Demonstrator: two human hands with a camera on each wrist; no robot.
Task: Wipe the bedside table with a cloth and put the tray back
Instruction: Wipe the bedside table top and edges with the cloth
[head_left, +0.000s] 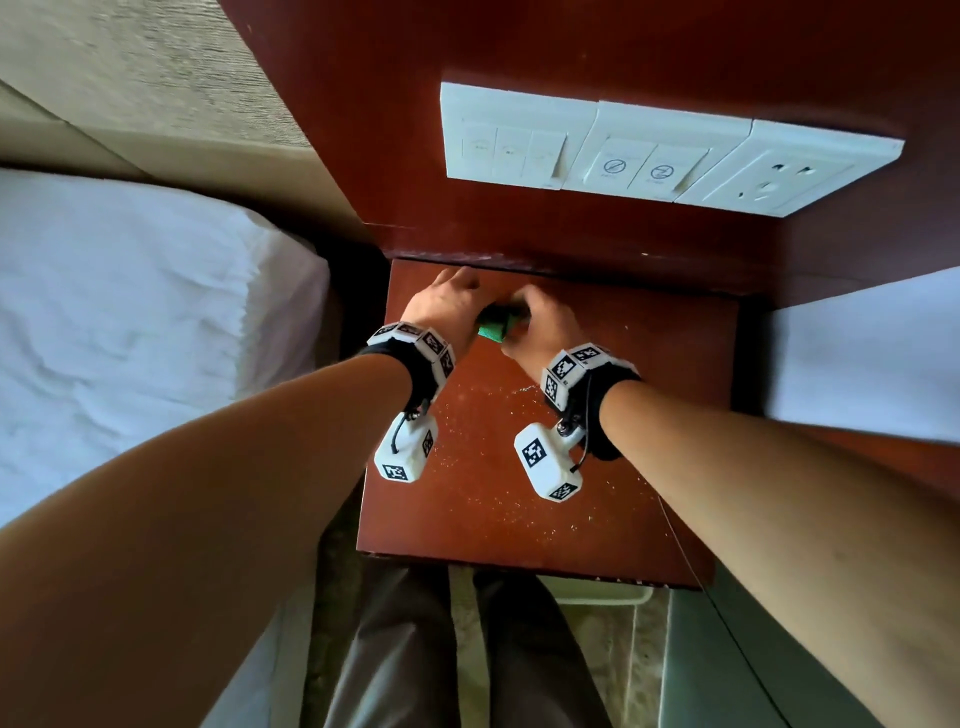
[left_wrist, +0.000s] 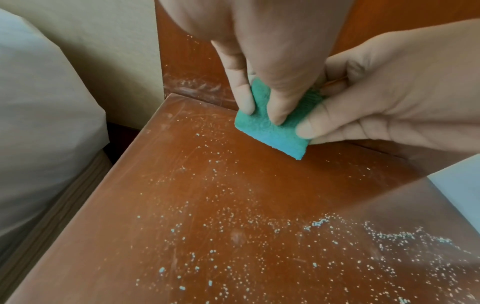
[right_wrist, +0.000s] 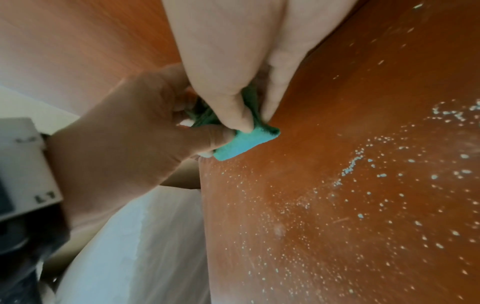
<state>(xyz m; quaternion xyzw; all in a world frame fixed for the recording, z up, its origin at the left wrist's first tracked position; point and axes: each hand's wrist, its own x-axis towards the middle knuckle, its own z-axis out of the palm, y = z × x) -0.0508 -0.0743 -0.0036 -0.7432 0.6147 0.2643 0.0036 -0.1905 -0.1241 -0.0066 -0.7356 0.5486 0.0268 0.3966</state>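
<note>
A small folded green cloth (head_left: 493, 328) is held just above the far left part of the red-brown bedside table (head_left: 571, 467), close to the back panel. Both hands hold it. My left hand (head_left: 447, 306) pinches the cloth (left_wrist: 275, 133) between thumb and fingers (left_wrist: 261, 109). My right hand (head_left: 545, 322) grips its other side, with its thumb (left_wrist: 311, 125) on the top face. In the right wrist view the right hand's fingers (right_wrist: 241, 121) pinch the cloth (right_wrist: 236, 146) while the left hand (right_wrist: 135, 127) holds it from the left. White specks (left_wrist: 319, 222) are scattered over the tabletop (left_wrist: 207, 205).
A bed with white sheets (head_left: 130, 312) lies close on the left. A white switch and socket panel (head_left: 649, 150) is on the wooden wall behind the table. More white bedding (head_left: 857, 353) is on the right. A white, tray-like edge (head_left: 597, 595) shows below the table's front edge, beside my legs.
</note>
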